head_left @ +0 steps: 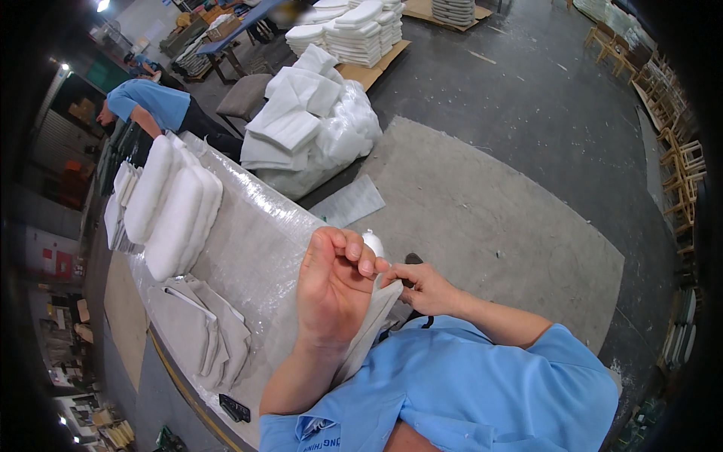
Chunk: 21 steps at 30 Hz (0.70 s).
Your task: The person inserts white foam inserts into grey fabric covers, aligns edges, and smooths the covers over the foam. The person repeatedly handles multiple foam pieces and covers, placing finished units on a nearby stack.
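My left hand (pixel 331 282) is raised palm up in front of my chest, fingers curled in and thumb close against them. Whatever its fingertips hold, if anything, is too small to make out. My right hand (pixel 428 289) pinches the upper edge of a beige fabric piece (pixel 369 324), its fingertips almost touching those of the left. The fabric hangs down behind my left wrist toward my lap. Just beyond my fingers is a small white rounded thing (pixel 373 242), partly covered by them.
The plastic-covered table (pixel 256 203) bears white cushion pads (pixel 181 218), folded beige fabric covers (pixel 215 331) and a small black object (pixel 234 407). White padding in a plastic bag (pixel 316 128) stands beyond it. A co-worker in blue (pixel 154 105) bends over the far end. Wooden chair frames (pixel 681 173) line the right.
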### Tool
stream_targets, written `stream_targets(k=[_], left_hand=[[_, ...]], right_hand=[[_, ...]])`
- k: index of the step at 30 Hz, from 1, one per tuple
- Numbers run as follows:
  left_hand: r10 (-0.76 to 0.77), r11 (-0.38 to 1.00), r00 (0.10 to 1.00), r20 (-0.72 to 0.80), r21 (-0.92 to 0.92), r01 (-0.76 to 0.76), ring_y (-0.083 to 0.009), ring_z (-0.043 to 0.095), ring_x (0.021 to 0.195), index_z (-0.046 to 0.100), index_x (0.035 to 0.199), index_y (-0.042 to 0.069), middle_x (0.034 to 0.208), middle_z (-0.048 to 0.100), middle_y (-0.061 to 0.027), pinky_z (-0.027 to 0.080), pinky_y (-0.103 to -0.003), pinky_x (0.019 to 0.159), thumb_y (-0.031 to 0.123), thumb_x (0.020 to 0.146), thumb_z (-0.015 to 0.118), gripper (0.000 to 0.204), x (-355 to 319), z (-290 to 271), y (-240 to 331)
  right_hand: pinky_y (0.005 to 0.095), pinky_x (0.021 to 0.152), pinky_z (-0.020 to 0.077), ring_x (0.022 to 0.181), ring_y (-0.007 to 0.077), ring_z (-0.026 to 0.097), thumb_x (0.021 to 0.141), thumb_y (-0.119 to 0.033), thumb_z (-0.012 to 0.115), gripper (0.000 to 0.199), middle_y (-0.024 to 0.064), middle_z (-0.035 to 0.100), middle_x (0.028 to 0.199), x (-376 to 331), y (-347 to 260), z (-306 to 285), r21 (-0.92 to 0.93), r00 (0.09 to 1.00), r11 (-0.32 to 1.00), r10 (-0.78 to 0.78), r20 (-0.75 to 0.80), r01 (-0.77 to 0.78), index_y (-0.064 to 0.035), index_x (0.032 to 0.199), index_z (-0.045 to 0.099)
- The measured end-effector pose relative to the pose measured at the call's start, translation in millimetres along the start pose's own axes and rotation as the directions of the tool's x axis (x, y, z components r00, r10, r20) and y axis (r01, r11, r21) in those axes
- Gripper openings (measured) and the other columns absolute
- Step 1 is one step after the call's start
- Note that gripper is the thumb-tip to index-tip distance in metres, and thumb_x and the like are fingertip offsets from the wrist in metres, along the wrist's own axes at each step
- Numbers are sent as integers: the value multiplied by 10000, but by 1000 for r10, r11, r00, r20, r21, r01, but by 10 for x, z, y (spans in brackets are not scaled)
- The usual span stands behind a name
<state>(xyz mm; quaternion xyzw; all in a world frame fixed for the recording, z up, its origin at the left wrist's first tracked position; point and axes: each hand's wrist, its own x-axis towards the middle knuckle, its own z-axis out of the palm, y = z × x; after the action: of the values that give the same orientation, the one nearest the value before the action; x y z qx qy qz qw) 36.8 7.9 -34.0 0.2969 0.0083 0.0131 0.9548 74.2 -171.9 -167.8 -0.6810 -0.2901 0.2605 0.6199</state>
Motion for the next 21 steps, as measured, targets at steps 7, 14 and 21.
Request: stream_targets(k=[7,14,21], left_hand=[[113,975,867,484,116,-192,-291,644,889,499,1108,107,1034,567,-108,554,-471,830,403,992,748,405,-327,581,106],[114,666,892,437,633,-396,-248,671,898,473,1031,69,1054,623,-199,557,-366,840,39,950,757,298,-297,586,309],[55,388,980,-189,909,154,-111,668,806,697,1062,-35,893,734,-88,550,-266,768,63,1035,638,118,52,-1075,433]], right_hand=[[280,745,508,818,106,624,928,35,664,265,56,711,939,4,121,36,35,999,998,-44,2,44,-76,1168,686],[277,763,507,826,106,608,901,85,632,306,44,706,968,-17,39,2,34,999,999,31,27,-32,-65,1163,684],[261,780,513,857,110,623,925,68,588,377,27,685,995,-179,111,17,115,999,993,8,-34,-4,-65,1264,686]])
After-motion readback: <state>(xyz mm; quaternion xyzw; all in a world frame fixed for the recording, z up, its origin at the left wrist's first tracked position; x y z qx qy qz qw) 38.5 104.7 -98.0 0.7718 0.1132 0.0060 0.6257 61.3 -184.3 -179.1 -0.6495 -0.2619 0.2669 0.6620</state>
